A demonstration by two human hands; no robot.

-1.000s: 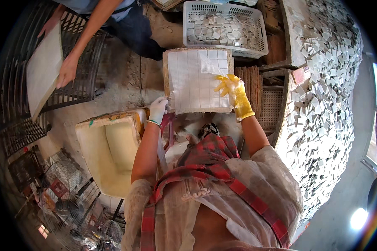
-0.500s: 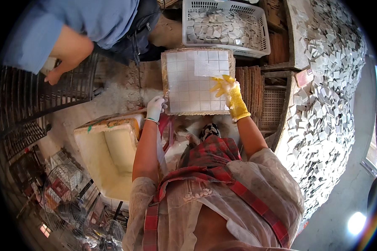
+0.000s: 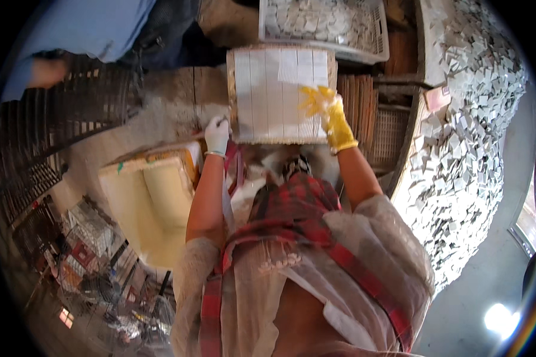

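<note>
White crate (image 3: 354, 52) (tiles (image 3: 307, 22) inside) just beyond gridded board (image 3: 231, 80).

head view | left fisheye, head-worn | faces down | torso (image 3: 253, 291) nearest, left hand (image 3: 217, 135) and right hand (image 3: 336, 124) beyond

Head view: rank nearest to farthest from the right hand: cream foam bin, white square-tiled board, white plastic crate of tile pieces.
From the yellow-gloved right hand:
1. White square-tiled board, overlapped by the hand
2. White plastic crate, beyond the board
3. Cream foam bin, lower left
</note>
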